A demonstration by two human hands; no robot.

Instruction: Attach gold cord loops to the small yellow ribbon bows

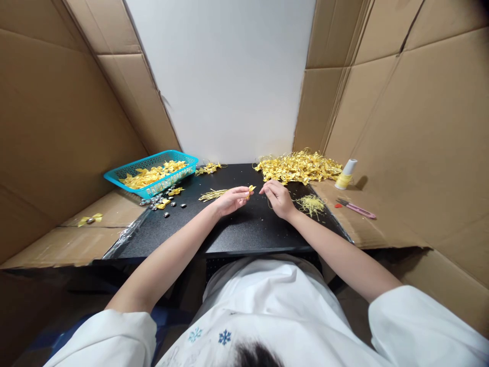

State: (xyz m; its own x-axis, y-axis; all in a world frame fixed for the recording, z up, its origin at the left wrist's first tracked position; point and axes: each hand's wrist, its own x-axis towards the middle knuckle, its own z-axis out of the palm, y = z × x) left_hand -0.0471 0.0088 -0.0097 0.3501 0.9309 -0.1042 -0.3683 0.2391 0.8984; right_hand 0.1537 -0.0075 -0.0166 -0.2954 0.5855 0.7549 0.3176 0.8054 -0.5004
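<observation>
My left hand rests on the black table and pinches a small yellow ribbon piece between its fingertips. My right hand is close beside it, fingers curled together in a pinch; what it holds is too small to make out. A bundle of thin gold wires lies just left of my left hand. A heap of yellow ribbon pieces sits at the table's far right, behind my right hand. A small tangle of gold thread lies right of my right wrist.
A teal basket with yellow bows stands at the far left. Small dark beads and loose bows lie before it. A spool of yellow thread and a pink cutter lie on the cardboard to the right. Cardboard walls enclose both sides.
</observation>
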